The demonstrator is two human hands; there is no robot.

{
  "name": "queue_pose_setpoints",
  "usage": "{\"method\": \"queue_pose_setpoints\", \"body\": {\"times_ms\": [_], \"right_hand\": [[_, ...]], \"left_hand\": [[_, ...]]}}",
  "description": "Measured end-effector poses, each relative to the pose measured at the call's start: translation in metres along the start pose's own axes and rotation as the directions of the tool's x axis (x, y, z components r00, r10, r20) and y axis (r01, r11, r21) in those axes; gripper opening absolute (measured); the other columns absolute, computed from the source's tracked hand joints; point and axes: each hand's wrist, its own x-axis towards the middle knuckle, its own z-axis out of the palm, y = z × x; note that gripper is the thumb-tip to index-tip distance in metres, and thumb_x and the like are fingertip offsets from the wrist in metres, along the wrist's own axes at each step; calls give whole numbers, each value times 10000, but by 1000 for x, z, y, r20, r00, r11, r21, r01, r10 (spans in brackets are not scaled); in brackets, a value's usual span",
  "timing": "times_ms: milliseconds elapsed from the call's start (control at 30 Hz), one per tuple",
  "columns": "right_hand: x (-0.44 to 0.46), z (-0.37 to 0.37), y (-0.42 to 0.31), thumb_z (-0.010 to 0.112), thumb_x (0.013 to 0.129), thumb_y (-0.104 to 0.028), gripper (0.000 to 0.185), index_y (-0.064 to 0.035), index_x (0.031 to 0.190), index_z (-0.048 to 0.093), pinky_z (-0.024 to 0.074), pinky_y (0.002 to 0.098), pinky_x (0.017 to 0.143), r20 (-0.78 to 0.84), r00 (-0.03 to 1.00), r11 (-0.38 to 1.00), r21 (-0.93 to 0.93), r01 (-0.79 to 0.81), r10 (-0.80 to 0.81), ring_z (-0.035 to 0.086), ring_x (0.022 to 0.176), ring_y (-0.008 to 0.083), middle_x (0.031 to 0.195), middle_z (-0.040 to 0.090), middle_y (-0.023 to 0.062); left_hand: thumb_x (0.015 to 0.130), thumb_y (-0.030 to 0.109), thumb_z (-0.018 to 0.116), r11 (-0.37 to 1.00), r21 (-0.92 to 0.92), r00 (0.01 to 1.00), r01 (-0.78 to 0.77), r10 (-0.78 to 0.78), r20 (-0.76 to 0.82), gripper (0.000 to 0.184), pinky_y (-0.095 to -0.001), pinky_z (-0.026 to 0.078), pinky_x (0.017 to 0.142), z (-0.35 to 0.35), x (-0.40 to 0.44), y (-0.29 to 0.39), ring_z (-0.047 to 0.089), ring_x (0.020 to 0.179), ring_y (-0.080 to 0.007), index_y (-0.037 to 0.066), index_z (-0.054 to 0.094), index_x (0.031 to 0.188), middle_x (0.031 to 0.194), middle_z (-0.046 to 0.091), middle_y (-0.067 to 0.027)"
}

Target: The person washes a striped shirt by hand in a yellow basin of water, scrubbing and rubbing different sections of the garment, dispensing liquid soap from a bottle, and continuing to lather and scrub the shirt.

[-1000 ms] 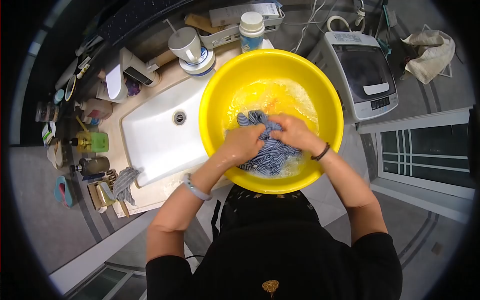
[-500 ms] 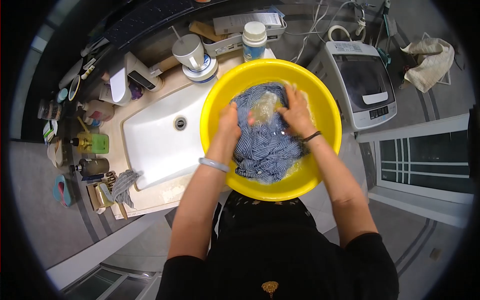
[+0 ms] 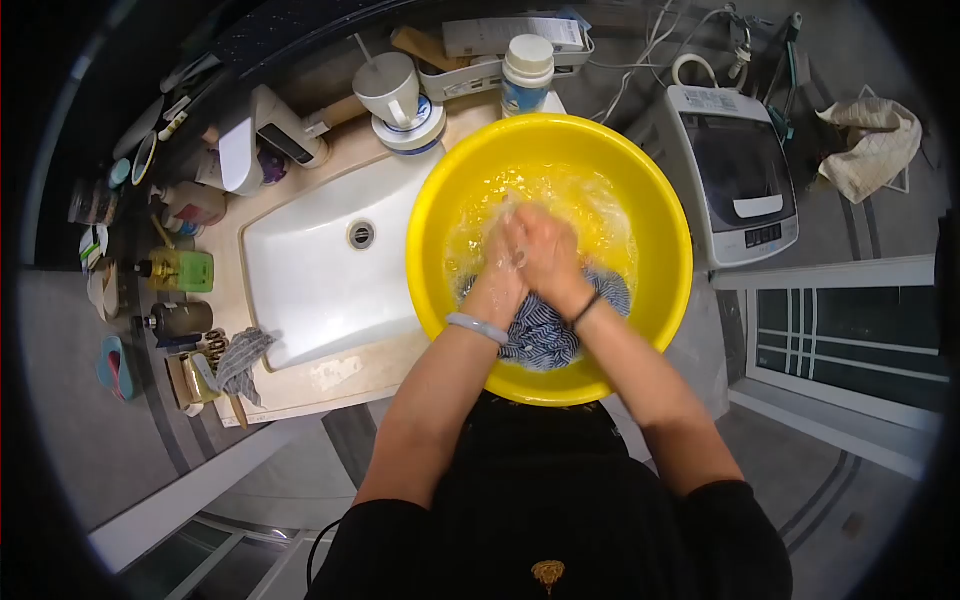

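Note:
My left hand (image 3: 506,252) and my right hand (image 3: 546,243) are pressed together over the water in a large yellow basin (image 3: 674,290). Both are closed and blurred by motion, and whatever may be between them is hidden. A blue-and-white striped cloth (image 3: 541,335) lies wet and bunched in the near part of the basin, beneath my wrists. Foamy water shows around and beyond my hands. A pale bangle is on my left wrist and a dark band on my right.
Left of the basin is a white sink (image 3: 330,290). A cup (image 3: 388,90) and a white-capped bottle (image 3: 527,75) stand behind. Bottles and a grey rag (image 3: 241,365) line the counter's left. At right stands a washing machine (image 3: 735,170).
My hands were apart over the spread cloth half a second ago; they have come together. The cloth now sits bunched nearer my body, with more water showing beyond it. The view has shifted slightly.

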Motion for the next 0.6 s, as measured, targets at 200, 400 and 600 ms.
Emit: {"method": "queue_pose_setpoints", "body": {"times_ms": [200,400,600], "right_hand": [[17,-9,13,529,853,-239,167,-75,826,549,463,452,584,-228,971,989,-142,42,-74,581,688,361,751,572,161],[23,2,22,503,883,-278,246,-68,920,624,479,456,591,-21,997,965,-251,70,-77,602,633,369,774,616,197],[56,-21,81,565,843,-346,329,-25,865,635,483,464,668,-168,980,991,-65,-116,103,616,721,389,816,637,212]], "left_hand": [[964,289,424,980,197,916,-7,85,-391,300,-357,488,803,47,-6,2,560,998,-207,110,517,1186,1124,575,-63],[951,271,461,991,137,965,5,31,-259,176,-333,495,747,29,-8,-8,572,908,-182,132,549,1013,965,595,-50],[953,354,421,958,287,900,1,124,-418,345,-426,519,723,40,-11,48,576,970,-215,97,501,1169,1123,566,-93]]}}
